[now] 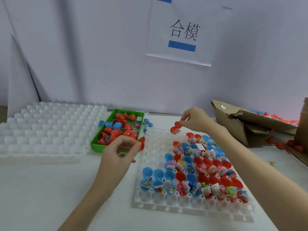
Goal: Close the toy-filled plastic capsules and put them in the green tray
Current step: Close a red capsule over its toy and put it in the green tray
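A green tray point(95, 144) in the middle of the table holds several red capsules and one blue one. My left hand point(120, 151) hovers at its near right corner and pinches a red capsule half point(142, 142). My right hand point(194, 120) is raised above the far edge of a white holder tray point(191, 208) and pinches an open red capsule point(175, 128) with a toy showing inside. The holder tray carries several open red and blue capsules stuffed with small toys and paper slips.
A stack of empty white holder trays point(45, 129) lies at the left. A torn cardboard box point(246, 124) with more red capsules sits at the right. Loose blue halves point(148, 122) lie beside the green tray. A paper sign point(185, 32) hangs on the wall.
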